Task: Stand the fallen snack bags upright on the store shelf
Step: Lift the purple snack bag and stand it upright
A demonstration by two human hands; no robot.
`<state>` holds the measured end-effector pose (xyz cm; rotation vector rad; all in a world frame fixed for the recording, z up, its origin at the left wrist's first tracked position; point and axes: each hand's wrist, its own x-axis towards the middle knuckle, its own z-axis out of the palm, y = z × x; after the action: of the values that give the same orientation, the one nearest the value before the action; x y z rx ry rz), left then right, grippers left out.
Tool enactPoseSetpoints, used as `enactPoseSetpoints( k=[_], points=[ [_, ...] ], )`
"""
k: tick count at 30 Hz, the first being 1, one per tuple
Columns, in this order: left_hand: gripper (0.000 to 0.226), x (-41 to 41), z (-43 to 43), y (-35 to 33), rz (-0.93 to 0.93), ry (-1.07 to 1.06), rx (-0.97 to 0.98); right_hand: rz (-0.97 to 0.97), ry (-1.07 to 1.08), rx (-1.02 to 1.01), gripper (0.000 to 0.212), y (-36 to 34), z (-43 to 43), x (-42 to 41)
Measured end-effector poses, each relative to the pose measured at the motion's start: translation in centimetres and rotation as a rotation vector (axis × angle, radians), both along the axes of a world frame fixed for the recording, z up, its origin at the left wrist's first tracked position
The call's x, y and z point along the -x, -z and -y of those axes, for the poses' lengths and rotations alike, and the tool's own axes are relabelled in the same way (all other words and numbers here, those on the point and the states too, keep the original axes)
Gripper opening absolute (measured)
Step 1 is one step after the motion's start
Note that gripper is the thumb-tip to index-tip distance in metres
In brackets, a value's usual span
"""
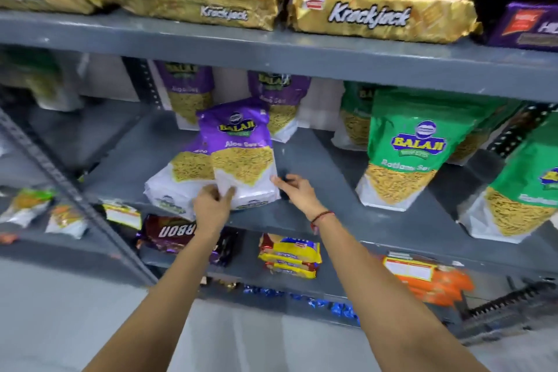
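Observation:
A purple Balaji Aloo Sev bag [241,154] stands upright near the front of the grey middle shelf [317,160]. My left hand [211,205] pinches its white lower left corner. Behind it on the left, a second purple bag [178,178] leans low, mostly hidden. My right hand [297,193] hovers just right of the front bag's base, fingers apart and holding nothing. Two more purple bags [187,90] [279,100] stand at the back of the shelf.
Green Balaji Ratlami Sev bags [410,148] stand on the right of the same shelf. Gold Krackjack packs [380,12] fill the shelf above. Biscuit packs [290,254] and an orange pack [428,278] lie on the shelf below. A slotted upright [60,178] borders the left.

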<state>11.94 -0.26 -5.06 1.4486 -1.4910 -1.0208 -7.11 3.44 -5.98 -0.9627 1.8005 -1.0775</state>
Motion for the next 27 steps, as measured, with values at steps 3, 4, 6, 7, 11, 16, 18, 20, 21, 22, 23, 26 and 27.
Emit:
enactPoseSetpoints(
  k=[3, 4, 6, 7, 11, 16, 18, 20, 21, 22, 23, 26, 27],
  points=[
    [0.023, -0.3, -0.5, 0.1, -0.069, 0.067, -0.204, 0.072, -0.083, -0.062, 0.05, 0.3, 0.9, -1.6],
    [0.027, -0.2, -0.6, -0.1, -0.159, 0.081, -0.324, 0.107, -0.099, -0.05, 0.049, 0.3, 0.9, -1.9],
    [0.026, -0.2, -0.6, -0.2, -0.289, 0.142, -0.485, 0.165, -0.13, -0.002, 0.05, 0.1, 0.8, -2.3],
    [0.026, -0.4, -0.5, -0.1, -0.294, 0.174, -0.508, 0.184, -0.132, 0.026, 0.05, 0.0, 0.6, -2.4],
    [0.044, -1.1, -0.2, 0.3, -0.328, 0.228, -0.515, 0.197, -0.089, 0.1, 0.057, -0.1, 0.0, -2.2],
    [0.047, -1.2, 0.7, 0.4, -0.332, 0.286, -0.327, 0.18, -0.004, 0.277, 0.064, -0.5, -1.5, -1.7],
    [0.044, -1.0, 1.1, 0.2, -0.316, 0.321, -0.258, 0.209, 0.024, 0.348, 0.062, -0.5, -2.1, -1.6],
    [0.054, -0.8, 1.3, 0.2, -0.303, 0.339, -0.231, 0.225, 0.047, 0.398, 0.061, -0.5, -2.6, -1.5],
    [0.062, -0.6, 1.4, 0.2, -0.299, 0.342, -0.228, 0.229, 0.056, 0.411, 0.06, -0.4, -2.8, -1.4],
    [0.069, -0.4, 1.4, 0.2, -0.293, 0.343, -0.224, 0.227, 0.062, 0.416, 0.061, -0.4, -2.9, -1.3],
    [0.073, -0.2, 1.4, 0.3, -0.287, 0.343, -0.222, 0.222, 0.068, 0.417, 0.061, -0.5, -3.0, -1.2],
    [0.07, 0.2, 1.4, 0.3, -0.287, 0.36, -0.215, 0.195, 0.077, 0.415, 0.059, -0.5, -3.0, -0.9],
    [0.069, 0.3, 1.3, 0.3, -0.289, 0.368, -0.22, 0.185, 0.077, 0.414, 0.059, -0.4, -3.0, -0.7]
  ],
)
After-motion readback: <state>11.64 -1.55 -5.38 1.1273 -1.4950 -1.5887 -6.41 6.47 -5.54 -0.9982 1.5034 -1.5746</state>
